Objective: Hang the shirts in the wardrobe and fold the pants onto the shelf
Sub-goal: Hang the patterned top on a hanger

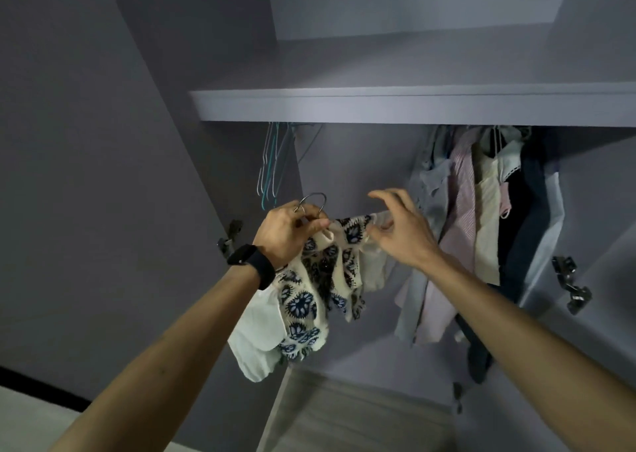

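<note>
Under the shelf (pixel 413 105), my left grip (pixel 289 231) clasps the hanger (pixel 313 194) by its hook, the shirt (pixel 323 272) stretching rightward along it to my right grip (pixel 399 231), which hovers with fingers spread at the far shoulder.

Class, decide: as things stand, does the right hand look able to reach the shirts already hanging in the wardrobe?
Probably yes. The right hand is close beside the hanging shirts, with nothing visibly between them; only the patterned shirt at its fingers may keep it busy.

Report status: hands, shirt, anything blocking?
Left hand grips hanger. Right hand at shirt, grip unclear. Not yet hung. Gap between spare hangers and hung clothes.
</note>
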Motion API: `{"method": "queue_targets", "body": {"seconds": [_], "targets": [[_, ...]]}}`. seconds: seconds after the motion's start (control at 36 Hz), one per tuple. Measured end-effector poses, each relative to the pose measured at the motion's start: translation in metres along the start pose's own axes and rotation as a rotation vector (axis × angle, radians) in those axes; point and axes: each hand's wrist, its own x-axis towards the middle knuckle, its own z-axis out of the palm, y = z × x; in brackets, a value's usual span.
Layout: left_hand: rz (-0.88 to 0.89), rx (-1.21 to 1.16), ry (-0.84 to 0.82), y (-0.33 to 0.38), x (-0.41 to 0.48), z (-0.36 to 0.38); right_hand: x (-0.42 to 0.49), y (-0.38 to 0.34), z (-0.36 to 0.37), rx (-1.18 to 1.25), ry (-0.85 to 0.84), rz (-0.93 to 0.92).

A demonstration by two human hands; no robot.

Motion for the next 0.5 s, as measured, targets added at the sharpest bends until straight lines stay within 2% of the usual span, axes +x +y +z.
{"method": "queue_targets", "body": {"seconds": [0.08, 0.14, 0.22, 0.33, 0.44, 0.5], "targets": [[0.059, -0.008, -0.018, 0.006, 0.001, -0.004, 0.017, 0.0, -0.009, -0.212, -0.286, -0.111], [0.085, 0.012, -0.017, 0.006, 0.002, -0.004, 0.022, -0.003, -0.01, -0.321, -0.367, -0.2], [0.036, 0.04, -0.015, 0.001, -0.001, -0.005, 0.021, -0.008, -0.009, -0.404, -0.343, -0.306], [-0.06, 0.306, 0.042, -0.018, -0.012, -0.005, 0.009, -0.004, 0.001, -0.41, -0.176, -0.397], [-0.126, 0.191, -0.13, -0.026, -0.019, -0.008, 0.005, 0.007, 0.005, -0.474, -0.134, -0.361], [-0.148, 0.226, -0.086, -0.031, -0.025, -0.009, 0.004, 0.015, 0.004, -0.519, -0.14, -0.343]]}}
